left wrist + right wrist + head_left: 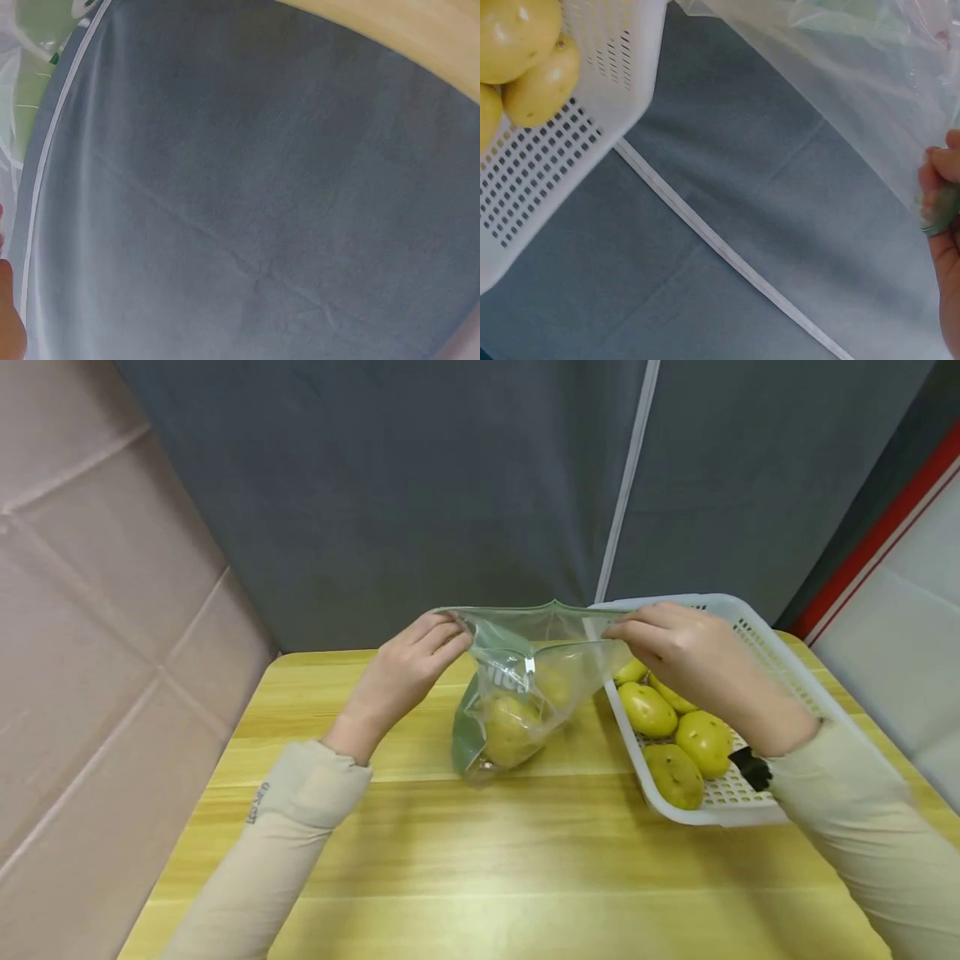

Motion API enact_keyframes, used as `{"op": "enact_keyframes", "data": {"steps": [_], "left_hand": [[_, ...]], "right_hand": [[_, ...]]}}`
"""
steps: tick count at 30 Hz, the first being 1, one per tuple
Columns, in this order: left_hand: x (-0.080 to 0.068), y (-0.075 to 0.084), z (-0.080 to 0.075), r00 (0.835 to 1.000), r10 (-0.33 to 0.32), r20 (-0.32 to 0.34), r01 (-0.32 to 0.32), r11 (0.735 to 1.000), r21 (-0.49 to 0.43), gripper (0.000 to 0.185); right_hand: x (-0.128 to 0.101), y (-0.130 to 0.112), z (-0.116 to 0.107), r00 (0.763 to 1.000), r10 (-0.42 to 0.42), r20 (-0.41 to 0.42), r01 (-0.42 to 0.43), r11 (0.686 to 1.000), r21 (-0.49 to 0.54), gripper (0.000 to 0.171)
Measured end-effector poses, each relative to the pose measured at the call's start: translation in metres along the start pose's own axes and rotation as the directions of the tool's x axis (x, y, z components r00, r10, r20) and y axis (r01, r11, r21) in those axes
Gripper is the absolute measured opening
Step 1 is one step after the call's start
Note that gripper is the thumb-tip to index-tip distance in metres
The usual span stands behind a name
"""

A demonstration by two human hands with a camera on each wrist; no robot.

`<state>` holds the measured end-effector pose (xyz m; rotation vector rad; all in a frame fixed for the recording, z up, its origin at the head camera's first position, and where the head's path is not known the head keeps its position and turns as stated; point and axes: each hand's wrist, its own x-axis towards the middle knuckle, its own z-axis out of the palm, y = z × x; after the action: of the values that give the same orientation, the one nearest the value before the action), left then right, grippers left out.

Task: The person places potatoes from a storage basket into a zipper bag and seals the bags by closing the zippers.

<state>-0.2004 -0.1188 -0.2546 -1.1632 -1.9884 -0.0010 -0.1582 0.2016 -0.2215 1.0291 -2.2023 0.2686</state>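
Note:
A clear zip bag [517, 631] with green parts hangs spread between the two hands over the wooden table [465, 868]. Yellow potatoes [512, 731] show through its lower part. At the bag's upper left corner, the left hand [411, 670] pinches the rim. Its opposite corner is pinched by the right hand [682, 652], above the white basket. In the right wrist view, the fingers [946, 161] and thumb close on the green-edged plastic [840, 45]. Only a sliver of the left hand [10, 319] enters the left wrist view.
A white perforated basket [637, 768] stands at the right of the table, with several potatoes [703, 743] inside. Partly behind the right sleeve lies a small black thing [752, 768]. Behind the table hangs a grey curtain [390, 502]; a padded panel [90, 635] borders the left side.

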Motion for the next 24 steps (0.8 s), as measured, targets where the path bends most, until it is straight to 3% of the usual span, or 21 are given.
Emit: {"op": "enact_keyframes", "data": {"steps": [4,9,24], "left_hand": [[0.004,-0.001,-0.003,1.0,-0.03,0.0,0.03,0.999,-0.013,0.023],[0.002,0.0,-0.002,0.998,-0.042,0.035,0.046,0.994,-0.096,0.02],[-0.011,0.009,0.009,0.989,-0.015,0.146,0.052,0.967,-0.251,0.016]], "right_hand": [[0.004,0.0,-0.004,0.999,-0.025,-0.026,0.025,1.0,0.003,0.024],[0.002,0.0,-0.001,0.998,-0.049,-0.04,0.05,0.999,0.017,0.027],[-0.013,-0.003,0.015,0.995,-0.1,0.03,0.099,0.994,0.045,0.03]]}}
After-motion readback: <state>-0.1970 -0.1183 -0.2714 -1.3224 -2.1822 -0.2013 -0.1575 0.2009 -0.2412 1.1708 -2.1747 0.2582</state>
